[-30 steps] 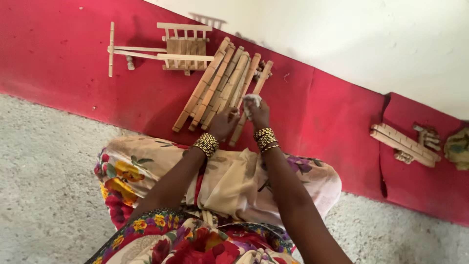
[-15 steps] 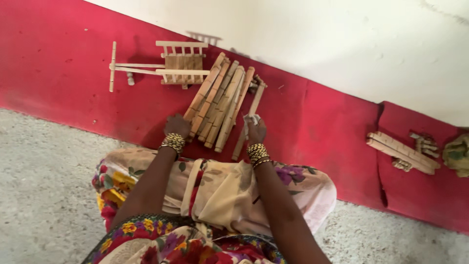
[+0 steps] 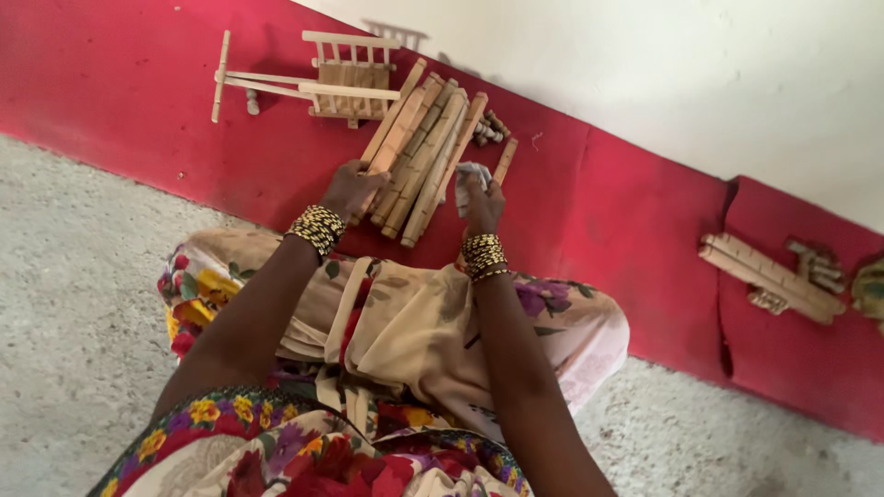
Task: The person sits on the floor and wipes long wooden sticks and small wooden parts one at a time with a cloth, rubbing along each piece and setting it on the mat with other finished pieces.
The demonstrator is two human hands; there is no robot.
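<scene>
The left hand (image 3: 352, 187) lies palm down on the near ends of a bundle of wooden slats (image 3: 419, 152), its fingers curled over the leftmost slats and gripping their lower ends. The slats run away from the hand in a slanted stack, side by side and touching, on a red mat (image 3: 138, 110). A stack of gold bangles (image 3: 316, 230) sits on the wrist just behind the hand.

The right hand (image 3: 481, 204) is just to the right of the bundle, closed around a small wad of grey cloth or paper (image 3: 470, 175) that it presses against the right edge of the slats; which of the two it is cannot be told. More gold bangles ring this wrist. A single thin slat (image 3: 504, 161) lies just beyond the right hand's fingers, beside the bundle, and a few short turned pegs (image 3: 488, 129) rest past it at the far side of the stack.

Beyond the far ends of the slats, up and to the left of both hands, stands a small wooden cart-like frame (image 3: 341, 78) with long shafts and a railed top. Well off to the right of the right hand, another pile of wooden pieces (image 3: 769, 276) lies on the mat. Near the body, the lap is covered in cream and floral cloth (image 3: 414, 322), over a speckled grey floor (image 3: 74, 276).
</scene>
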